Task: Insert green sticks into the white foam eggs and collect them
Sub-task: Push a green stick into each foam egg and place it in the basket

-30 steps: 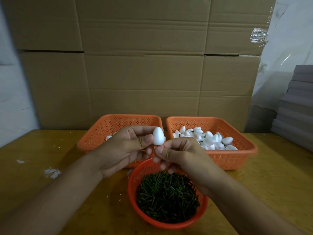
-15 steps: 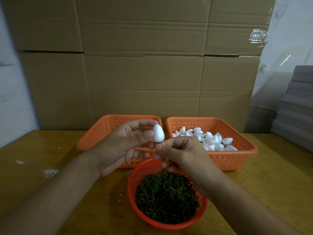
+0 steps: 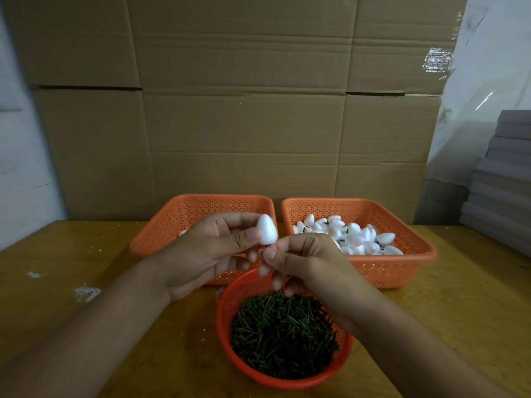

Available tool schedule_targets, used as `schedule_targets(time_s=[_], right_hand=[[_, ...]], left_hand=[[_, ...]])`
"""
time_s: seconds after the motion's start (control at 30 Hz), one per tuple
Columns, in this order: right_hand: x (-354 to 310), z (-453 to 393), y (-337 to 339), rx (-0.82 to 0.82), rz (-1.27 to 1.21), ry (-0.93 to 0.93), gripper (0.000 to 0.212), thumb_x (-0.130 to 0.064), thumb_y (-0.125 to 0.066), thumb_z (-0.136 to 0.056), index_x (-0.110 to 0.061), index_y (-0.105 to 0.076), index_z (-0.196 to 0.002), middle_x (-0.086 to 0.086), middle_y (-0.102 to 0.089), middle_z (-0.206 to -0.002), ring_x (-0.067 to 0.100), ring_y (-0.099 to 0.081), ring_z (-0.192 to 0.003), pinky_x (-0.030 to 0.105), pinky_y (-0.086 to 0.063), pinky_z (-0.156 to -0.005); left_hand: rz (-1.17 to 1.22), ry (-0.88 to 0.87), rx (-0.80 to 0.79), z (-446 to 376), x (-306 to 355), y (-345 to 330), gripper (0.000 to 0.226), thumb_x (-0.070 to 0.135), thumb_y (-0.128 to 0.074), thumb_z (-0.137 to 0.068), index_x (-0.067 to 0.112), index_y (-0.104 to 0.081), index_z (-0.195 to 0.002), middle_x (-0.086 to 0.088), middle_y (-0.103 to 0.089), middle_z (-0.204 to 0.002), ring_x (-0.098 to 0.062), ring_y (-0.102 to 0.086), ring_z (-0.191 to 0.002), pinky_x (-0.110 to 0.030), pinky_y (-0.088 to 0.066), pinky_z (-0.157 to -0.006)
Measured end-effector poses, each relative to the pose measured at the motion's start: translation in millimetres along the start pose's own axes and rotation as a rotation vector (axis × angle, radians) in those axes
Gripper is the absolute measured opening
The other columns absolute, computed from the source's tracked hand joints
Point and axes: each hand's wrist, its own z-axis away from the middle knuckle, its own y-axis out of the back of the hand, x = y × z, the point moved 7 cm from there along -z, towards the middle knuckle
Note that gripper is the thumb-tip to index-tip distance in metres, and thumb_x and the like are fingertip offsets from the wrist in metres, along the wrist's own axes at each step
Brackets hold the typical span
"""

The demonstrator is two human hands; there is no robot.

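While left hand (image 3: 212,254) grips foam egg (image 3: 266,233), right hand (image 3: 301,259) pinches stick (image 3: 267,247), round basket (image 3: 227,334) holds green sticks (image 3: 283,337)

White foam egg (image 3: 266,233) upright, point up — green stick (image 3: 267,246) at its base; loose green sticks (image 3: 283,334) heaped below.

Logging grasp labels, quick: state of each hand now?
Left hand: holding the white foam egg.
Right hand: pinching the green stick under the egg.

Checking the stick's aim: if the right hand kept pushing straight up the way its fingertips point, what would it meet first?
Probably the wide bottom of the foam egg in the left hand; the right hand pinches a green stick just below it.
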Motion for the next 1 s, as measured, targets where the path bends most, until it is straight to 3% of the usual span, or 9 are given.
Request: schedule_targets(time_s=[0.17,0.3,0.47,0.57,0.77,0.87,1.0], right_hand=[[2.2,-1.0,-0.3,-0.014,-0.031,-0.013,0.025,-0.016,-0.061,-0.097,-0.02,-0.076,-0.077,0.003,-0.074,-0.081,0.008,-0.062,-0.062,0.019,-0.047,-0.053],[6.7,-3.2,5.9,0.077,-0.053,-0.014,0.014,-0.018,-0.066,-0.095,-0.016,-0.075,-0.085,0.002,-0.074,-0.08,0.007,-0.063,-0.062,0.018,-0.047,-0.051],[7.9,-4.4,12.2,0.151,-0.028,0.0,0.009,-0.016,-0.068,-0.093,-0.011,-0.073,-0.087,-0.003,-0.071,-0.069,0.002,-0.061,-0.056,0.016,-0.046,-0.049],[7.4,-4.4,13.3,0.163,-0.013,0.011,0.01,-0.017,-0.069,-0.093,-0.012,-0.073,-0.084,-0.004,-0.069,-0.064,0.001,-0.059,-0.051,0.014,-0.045,-0.048],[8.2,-6.5,21.0,0.205,-0.014,-0.022,0.016,-0.018,-0.067,-0.093,-0.017,-0.073,-0.078,0.002,-0.072,-0.072,0.007,-0.063,-0.06,0.018,-0.046,-0.049],[11.7,-8.4,46.3,0.308,-0.06,-0.107,0.017,-0.016,-0.066,-0.092,-0.013,-0.072,-0.077,0.003,-0.072,-0.071,0.008,-0.062,-0.058,0.02,-0.046,-0.048],[12.3,-9.8,91.4,0.475,-0.117,-0.136,0.01,-0.012,-0.066,-0.091,-0.003,-0.07,-0.089,0.004,-0.07,-0.07,0.01,-0.061,-0.057,0.023,-0.047,-0.049]], left_hand=[[0.024,-0.006,0.016,-0.4,0.1,0.5,0.041,0.031,-0.076,-0.077,0.013,-0.074,-0.114,-0.007,-0.068,-0.086,-0.009,-0.061,-0.07,-0.021,-0.053,-0.064],[0.036,-0.051,0.077,-2.4,1.5,5.6,0.031,0.019,-0.073,-0.085,0.009,-0.072,-0.115,-0.006,-0.069,-0.082,-0.009,-0.062,-0.07,-0.021,-0.054,-0.064],[0.063,-0.082,0.119,-3.7,0.7,8.0,0.034,0.022,-0.078,-0.081,0.011,-0.072,-0.112,-0.007,-0.067,-0.08,-0.01,-0.061,-0.07,-0.022,-0.053,-0.061],[0.068,-0.074,0.129,-5.3,-2.3,7.8,0.051,0.027,-0.081,-0.074,0.007,-0.068,-0.119,-0.007,-0.07,-0.087,-0.009,-0.062,-0.07,-0.021,-0.053,-0.062],[0.035,-0.049,0.166,-6.2,-7.6,9.6,0.051,0.03,-0.079,-0.075,0.017,-0.067,-0.123,-0.007,-0.072,-0.108,-0.011,-0.064,-0.078,-0.022,-0.053,-0.062],[0.045,-0.015,0.238,-6.1,-9.7,15.1,0.045,0.038,-0.073,-0.079,0.022,-0.068,-0.121,-0.002,-0.073,-0.117,-0.011,-0.067,-0.081,-0.023,-0.053,-0.062],[0.047,0.013,0.308,-5.5,-10.9,25.0,0.035,0.033,-0.07,-0.083,0.022,-0.071,-0.116,-0.003,-0.073,-0.115,-0.013,-0.069,-0.079,-0.023,-0.053,-0.06]])
